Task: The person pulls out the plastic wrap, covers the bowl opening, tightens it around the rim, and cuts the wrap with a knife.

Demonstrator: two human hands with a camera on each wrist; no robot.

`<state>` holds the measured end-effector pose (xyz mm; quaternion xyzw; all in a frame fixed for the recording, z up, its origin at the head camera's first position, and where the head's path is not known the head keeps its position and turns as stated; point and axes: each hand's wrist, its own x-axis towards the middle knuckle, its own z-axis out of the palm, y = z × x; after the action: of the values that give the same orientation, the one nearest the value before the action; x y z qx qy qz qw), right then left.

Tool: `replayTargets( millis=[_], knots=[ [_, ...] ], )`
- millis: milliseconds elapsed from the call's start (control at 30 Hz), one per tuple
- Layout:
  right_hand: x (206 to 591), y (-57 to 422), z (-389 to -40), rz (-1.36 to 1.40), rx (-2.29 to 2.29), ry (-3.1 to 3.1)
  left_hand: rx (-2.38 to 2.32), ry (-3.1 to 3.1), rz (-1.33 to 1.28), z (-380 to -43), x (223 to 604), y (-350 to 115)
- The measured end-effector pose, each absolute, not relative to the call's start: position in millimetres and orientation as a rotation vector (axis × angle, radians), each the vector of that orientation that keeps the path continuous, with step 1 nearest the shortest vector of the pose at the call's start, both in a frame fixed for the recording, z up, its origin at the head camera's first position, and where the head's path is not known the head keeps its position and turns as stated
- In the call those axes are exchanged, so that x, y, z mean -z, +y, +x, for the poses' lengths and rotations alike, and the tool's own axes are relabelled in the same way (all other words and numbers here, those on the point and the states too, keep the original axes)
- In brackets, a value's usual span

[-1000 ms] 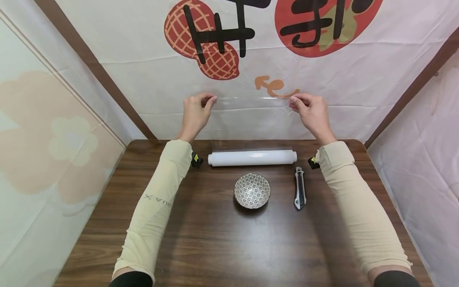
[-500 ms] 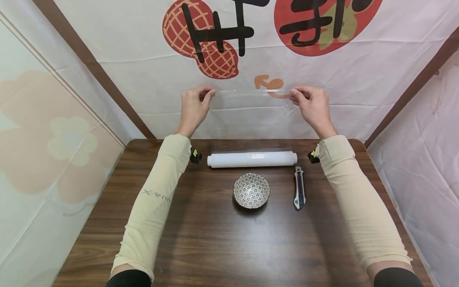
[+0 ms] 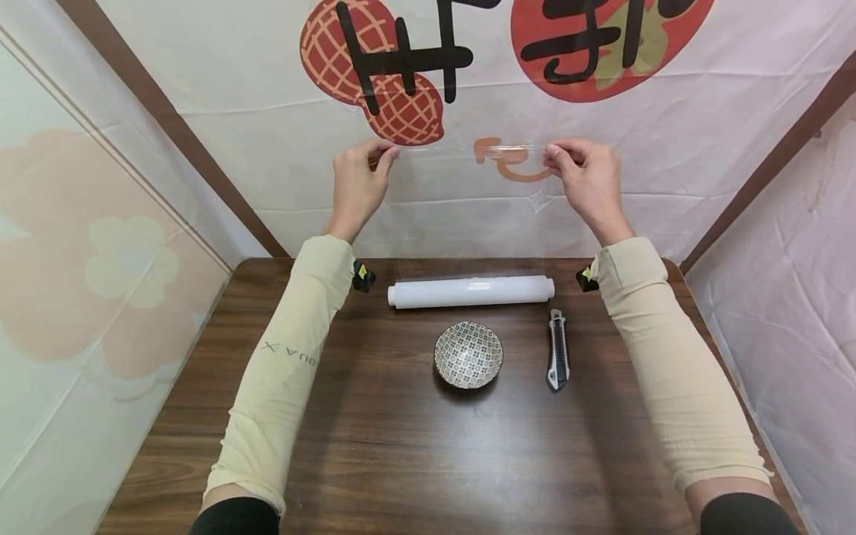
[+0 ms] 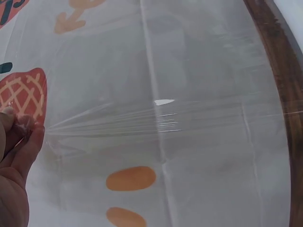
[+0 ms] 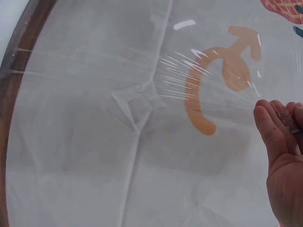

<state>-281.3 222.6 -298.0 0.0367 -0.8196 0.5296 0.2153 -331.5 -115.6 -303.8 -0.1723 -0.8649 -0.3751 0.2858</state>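
Clear plastic wrap (image 3: 468, 174) stretches upright between my two raised hands beyond the table's far edge. Its white roll (image 3: 471, 292) lies crosswise near the back of the table, and the sheet rises from it. My left hand (image 3: 361, 178) pinches the sheet's upper left corner between thumb and fingers. At the upper right corner, my right hand (image 3: 591, 178) pinches it the same way. Creases fan out from the fingertips (image 4: 35, 137) in the left wrist view. A similar fan of creases leads to the right hand (image 5: 284, 142) in the right wrist view.
A small patterned bowl (image 3: 469, 355) stands in front of the roll. To its right lies a grey and black utility knife (image 3: 558, 351). The dark wooden table (image 3: 428, 461) ends at a white printed cloth (image 3: 301, 156) behind, with cloth walls on both sides.
Both hands have risen, drawing the plastic wrap's upper edge higher above the roll. The roll has shifted slightly on the table. Bowl and knife stay in place.
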Motion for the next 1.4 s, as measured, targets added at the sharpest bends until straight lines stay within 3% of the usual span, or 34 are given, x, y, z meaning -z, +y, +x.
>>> replayTargets(
  millis=[833, 1400],
  knots=[
    [259.3, 221.2, -294.2, 0.114, -1.4, -2.191, 0.958, -2.324, -0.42, -336.2, 253.4, -116.0],
    [235.3, 211.4, -274.9, 0.159, -1.392, -2.065, 0.972, -2.258, -0.472, -329.5, 226.5, -119.0]
  ],
)
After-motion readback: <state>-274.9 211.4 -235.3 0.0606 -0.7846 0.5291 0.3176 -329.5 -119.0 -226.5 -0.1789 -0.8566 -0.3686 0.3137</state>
